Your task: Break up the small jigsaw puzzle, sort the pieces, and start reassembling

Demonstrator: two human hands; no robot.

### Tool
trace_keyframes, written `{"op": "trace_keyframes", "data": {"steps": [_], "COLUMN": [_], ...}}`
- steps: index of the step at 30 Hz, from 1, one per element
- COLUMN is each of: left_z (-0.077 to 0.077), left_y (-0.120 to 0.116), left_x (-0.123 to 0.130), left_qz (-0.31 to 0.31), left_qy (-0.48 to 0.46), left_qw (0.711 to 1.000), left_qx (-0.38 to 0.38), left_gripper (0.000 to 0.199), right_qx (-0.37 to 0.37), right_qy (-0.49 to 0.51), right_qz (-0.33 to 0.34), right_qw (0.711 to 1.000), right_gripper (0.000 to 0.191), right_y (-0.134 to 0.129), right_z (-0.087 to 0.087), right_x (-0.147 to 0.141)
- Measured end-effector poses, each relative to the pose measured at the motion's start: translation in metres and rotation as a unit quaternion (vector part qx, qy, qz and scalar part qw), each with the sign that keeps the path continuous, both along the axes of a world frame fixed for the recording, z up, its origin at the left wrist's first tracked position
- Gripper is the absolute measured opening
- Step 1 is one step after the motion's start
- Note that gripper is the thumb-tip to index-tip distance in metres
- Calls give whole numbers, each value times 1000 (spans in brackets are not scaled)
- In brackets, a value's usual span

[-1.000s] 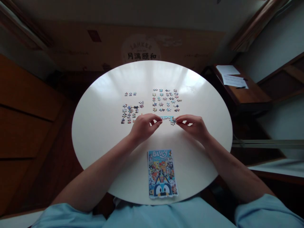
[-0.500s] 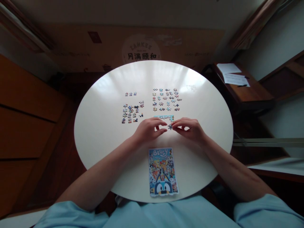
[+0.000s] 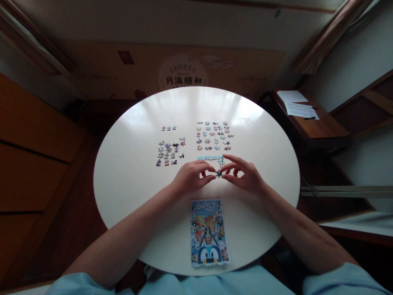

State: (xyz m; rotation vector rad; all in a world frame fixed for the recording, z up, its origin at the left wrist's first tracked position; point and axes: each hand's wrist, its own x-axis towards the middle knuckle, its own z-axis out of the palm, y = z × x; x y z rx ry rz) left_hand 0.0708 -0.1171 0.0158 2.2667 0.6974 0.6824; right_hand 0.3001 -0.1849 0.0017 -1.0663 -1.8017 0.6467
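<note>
A small dark jigsaw puzzle piece is between my two hands, just above the white table. My left hand has its thumb and index fingertip at the piece's left edge. On the opposite side, my right hand pinches the piece with its fingertips, its index finger lifted. Right behind the hands lies a joined blue puzzle strip, with pieces running down its right end, partly hidden by my fingers. Nearer my body, a colourful Bluey picture sheet lies flat.
Loose puzzle pieces spread in rows beyond the strip. A cluster of pieces lies to the left, with a short row of three pieces behind it. A wooden side table with papers stands at the right.
My left fingers have come up to the piece that my right hand holds. The right index finger has lifted. The whole view has tilted up slightly, so the table sits lower.
</note>
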Motion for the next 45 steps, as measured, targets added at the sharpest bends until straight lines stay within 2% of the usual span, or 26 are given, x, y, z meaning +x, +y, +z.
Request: {"op": "trace_keyframes", "data": {"steps": [7,15,27,36,45], "left_z": [-1,-1,2,5,10], "left_y": [-1,-2,-5,-5,-5], "left_x": [-1,-2,-1,-1,-4], "left_qz": [-6,-10,-1,-6,8], "left_qy": [-23,-10,7,-6,40], "left_qw": [1000,1000,999,998,996], "left_qx": [16,14,52,56,81], "left_gripper": [13,13,11,14,12], "right_qx": [-5,-4,2,11,10], "right_qy": [2,-4,-14,-12,-28], "right_qz": [8,5,5,7,11], "right_qw": [1000,1000,1000,1000,999], "right_gripper": [66,65,63,62,54], "right_y": [0,0,0,0,1], "right_z": [-3,-4,-6,-2,-7], "right_x": [0,0,1,-1,0]}}
